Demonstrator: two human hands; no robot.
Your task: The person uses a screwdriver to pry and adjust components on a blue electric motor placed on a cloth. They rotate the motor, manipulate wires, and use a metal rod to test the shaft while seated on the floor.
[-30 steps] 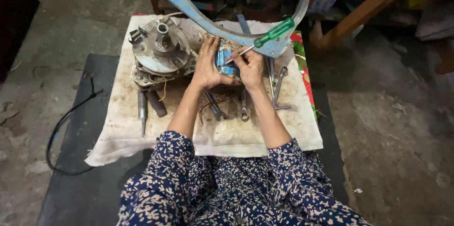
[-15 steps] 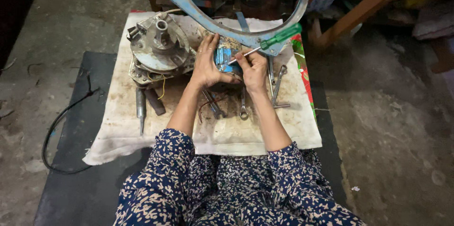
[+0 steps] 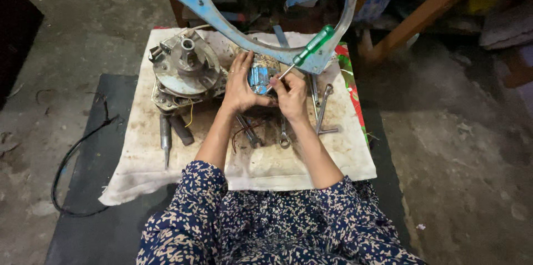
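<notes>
In the head view, much of the small blue part (image 3: 260, 76) is hidden behind the two hands, so its shape can only be partly made out; what it rests on is covered as well. The blue metal frame (image 3: 222, 23) is cut off at the top edge, and the clutter behind it is too dark to be told apart. One green-handled screwdriver (image 3: 304, 55) is seen, one grey motor housing (image 3: 186, 68) with thin wires beneath it, two wrenches (image 3: 321, 107) just right of the hands, and two dark punches (image 3: 165, 137) lying below the housing; a few more tools under the forearms are too hidden to be counted. The left hand (image 3: 240, 84) is wrapped around the left side of the blue part, fingers pointing up, clamped on it. The right hand (image 3: 291, 94) is closed on the screwdriver's shaft near its tip, the handle slanting up and right over the frame, the tip set against the blue part. Everything is laid on a stained white cloth (image 3: 266, 165) over a dark mat (image 3: 100, 226); both forearms are stretched forward from floral sleeves (image 3: 277, 226).
</notes>
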